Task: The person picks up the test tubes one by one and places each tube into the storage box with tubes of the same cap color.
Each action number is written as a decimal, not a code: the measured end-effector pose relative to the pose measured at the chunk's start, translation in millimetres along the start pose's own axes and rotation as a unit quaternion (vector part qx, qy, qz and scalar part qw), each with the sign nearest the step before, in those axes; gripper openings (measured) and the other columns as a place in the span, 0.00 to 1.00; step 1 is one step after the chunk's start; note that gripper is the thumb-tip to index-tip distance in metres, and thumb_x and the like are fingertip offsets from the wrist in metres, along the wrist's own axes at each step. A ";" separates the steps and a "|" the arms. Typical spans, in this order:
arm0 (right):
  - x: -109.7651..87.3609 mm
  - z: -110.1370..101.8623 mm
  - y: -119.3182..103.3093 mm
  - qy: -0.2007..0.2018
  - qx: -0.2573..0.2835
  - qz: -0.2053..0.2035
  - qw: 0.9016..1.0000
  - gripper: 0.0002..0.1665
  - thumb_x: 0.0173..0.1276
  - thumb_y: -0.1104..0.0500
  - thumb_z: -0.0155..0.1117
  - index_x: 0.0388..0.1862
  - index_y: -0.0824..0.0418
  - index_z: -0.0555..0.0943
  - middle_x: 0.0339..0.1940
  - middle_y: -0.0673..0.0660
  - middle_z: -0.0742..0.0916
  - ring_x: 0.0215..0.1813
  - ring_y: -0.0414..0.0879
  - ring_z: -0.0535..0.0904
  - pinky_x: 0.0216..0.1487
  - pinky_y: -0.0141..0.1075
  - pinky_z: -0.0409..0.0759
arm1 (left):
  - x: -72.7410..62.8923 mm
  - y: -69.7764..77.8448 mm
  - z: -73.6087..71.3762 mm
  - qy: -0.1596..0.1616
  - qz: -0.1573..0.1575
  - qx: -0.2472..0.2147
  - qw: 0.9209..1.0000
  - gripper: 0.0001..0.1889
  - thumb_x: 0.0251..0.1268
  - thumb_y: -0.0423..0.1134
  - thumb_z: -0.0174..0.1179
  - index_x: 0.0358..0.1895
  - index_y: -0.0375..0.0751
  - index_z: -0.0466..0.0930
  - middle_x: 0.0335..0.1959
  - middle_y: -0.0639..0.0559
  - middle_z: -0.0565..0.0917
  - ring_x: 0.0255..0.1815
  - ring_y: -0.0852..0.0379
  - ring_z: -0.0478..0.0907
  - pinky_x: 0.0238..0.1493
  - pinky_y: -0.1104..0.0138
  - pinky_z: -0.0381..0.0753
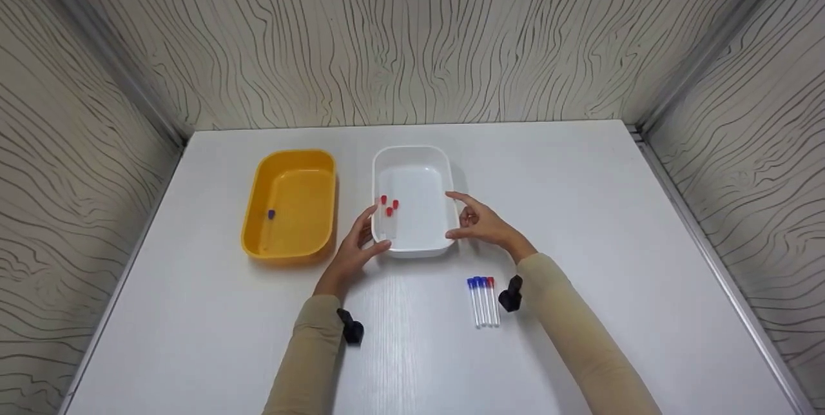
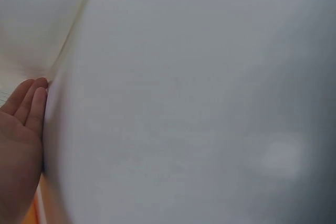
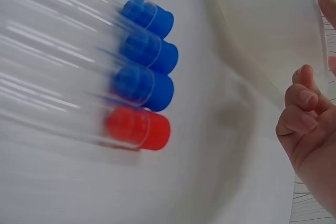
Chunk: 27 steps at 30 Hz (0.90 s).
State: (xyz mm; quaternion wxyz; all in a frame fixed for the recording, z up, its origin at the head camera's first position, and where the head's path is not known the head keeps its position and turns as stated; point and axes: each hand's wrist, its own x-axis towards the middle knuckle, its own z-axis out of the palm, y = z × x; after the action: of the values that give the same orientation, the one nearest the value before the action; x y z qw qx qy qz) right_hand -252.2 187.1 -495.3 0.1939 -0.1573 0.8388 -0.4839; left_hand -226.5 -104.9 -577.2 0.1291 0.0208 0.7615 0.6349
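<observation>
A white tray (image 1: 422,209) stands in the middle between both hands. My left hand (image 1: 351,257) holds its left side, thumb at the front corner; in the left wrist view the fingers (image 2: 35,106) lie against the outer wall. Opposite, my right hand (image 1: 483,225) grips the right side, thumb and index finger at the rim, the other fingers (image 3: 299,100) curled outside. Inside the tray, at the left, lie clear tubes with red caps (image 1: 389,212). Clear capped tubes (image 1: 483,305) lie in a row near the right wrist, three with blue caps and one with a red cap (image 3: 139,128).
Left of the white tray stands a yellow tray (image 1: 329,209) holding a clear tube with a blue cap (image 1: 271,214). Wood-patterned panels (image 1: 412,41) enclose the white table (image 1: 580,170) at the back and sides. A black wrist mount (image 1: 510,296) sits beside the row of tubes.
</observation>
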 end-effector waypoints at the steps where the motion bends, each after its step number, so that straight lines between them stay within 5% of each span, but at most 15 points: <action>1: -1.2 0.0 -1.2 0.001 -0.001 0.000 1.000 0.49 0.58 0.60 0.72 0.75 0.59 0.59 0.33 0.60 0.76 0.33 0.42 0.68 0.35 0.28 0.68 | -0.1 -0.3 0.0 0.000 0.002 0.001 1.000 0.42 0.59 0.45 0.67 0.73 0.69 0.53 0.73 0.45 0.65 0.74 0.46 0.64 0.78 0.50 0.59; 9: -7.5 -2.9 -1.0 -0.005 0.018 -0.021 1.000 0.47 0.59 0.62 0.71 0.75 0.63 0.59 0.29 0.52 0.75 0.30 0.40 0.68 0.33 0.27 0.68 | 1.1 -5.6 -0.5 -0.007 0.029 -0.008 1.000 0.43 0.58 0.43 0.68 0.75 0.62 0.52 0.72 0.41 0.66 0.74 0.44 0.64 0.78 0.51 0.59; 17: -17.1 -5.2 3.5 0.007 0.028 -0.022 0.999 0.45 0.60 0.60 0.70 0.74 0.60 0.62 0.29 0.51 0.75 0.29 0.38 0.69 0.32 0.25 0.70 | 0.7 -3.4 -0.6 -0.004 0.003 -0.002 1.000 0.43 0.58 0.47 0.68 0.73 0.70 0.52 0.74 0.44 0.64 0.75 0.45 0.63 0.78 0.50 0.58; 27: -35.0 -5.7 9.3 0.029 0.015 -0.044 0.999 0.40 0.63 0.62 0.67 0.73 0.64 0.62 0.29 0.51 0.76 0.29 0.36 0.70 0.36 0.27 0.70 | 2.0 -5.7 -0.7 -0.007 0.009 -0.012 1.000 0.43 0.58 0.44 0.68 0.74 0.68 0.52 0.74 0.45 0.64 0.75 0.45 0.63 0.78 0.50 0.57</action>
State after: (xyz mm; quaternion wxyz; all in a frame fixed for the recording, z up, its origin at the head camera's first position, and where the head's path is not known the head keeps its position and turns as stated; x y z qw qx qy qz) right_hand -225.0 211.7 -494.8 0.1503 -0.1770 0.8292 -0.5084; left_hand -227.8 -106.3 -583.0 0.1286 0.0305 0.7529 0.6447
